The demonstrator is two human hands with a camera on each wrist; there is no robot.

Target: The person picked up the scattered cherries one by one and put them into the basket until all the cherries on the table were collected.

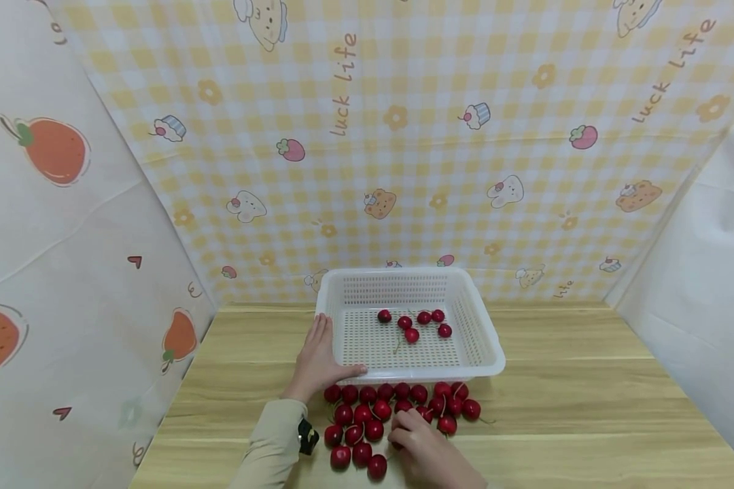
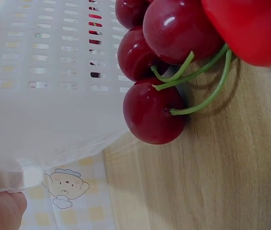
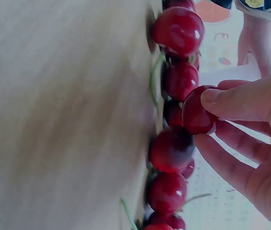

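Note:
My left hand (image 1: 318, 360) lies at the near left corner of a white plastic basket (image 1: 404, 373), its fingers along the left rim and its thumb stretched along the front rim. In the left wrist view a fingertip (image 2: 8, 208) touches the basket's edge. My right hand (image 1: 425, 445) is low over the near side of a spread of red cherries (image 1: 362, 413). Between thumb and fingers it pinches one dark red cherry (image 3: 197, 111), seen in the right wrist view close against the others. Several cherries (image 1: 405, 322) lie inside the basket, one with a green stem.
The loose cherries lie on a wood-grain table (image 1: 575, 407) right in front of the basket, some with stems. A yellow checked cloth (image 1: 404, 156) hangs behind the table. White printed cloth (image 1: 98, 238) covers the left side, and white cloth (image 1: 703, 272) the right.

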